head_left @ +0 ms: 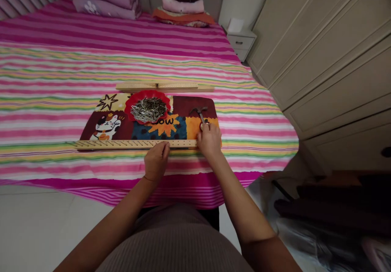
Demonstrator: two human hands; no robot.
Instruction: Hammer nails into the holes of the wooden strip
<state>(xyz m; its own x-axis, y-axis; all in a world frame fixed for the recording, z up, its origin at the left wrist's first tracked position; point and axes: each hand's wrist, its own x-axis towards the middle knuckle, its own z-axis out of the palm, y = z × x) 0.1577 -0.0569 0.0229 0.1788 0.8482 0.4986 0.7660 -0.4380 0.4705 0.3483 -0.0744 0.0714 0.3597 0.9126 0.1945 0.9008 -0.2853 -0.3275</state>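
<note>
My right hand [210, 140] is wrapped round the handle of a claw hammer [201, 116], its metal head pointing away from me above the patterned mat. My left hand [157, 160] is closed at the near edge of a long wooden strip [183, 143]. Whatever its fingertips pinch is too small or hidden to make out. Slanting nails [113, 143] stand in a row along the strip's left part, while small dark holes dot the right part. Beyond the strip, a red scalloped bowl [126, 111] full of loose nails [148, 109] rests on the mat [195, 100].
More wooden strips [165, 86] lie behind the bowl on the striped bedspread [253, 129]. Folded purple bedding [105, 5] and a stack of pillows [183, 7] sit at the far end. A nightstand [241, 41] and tall wardrobe doors [332, 60] border the right side.
</note>
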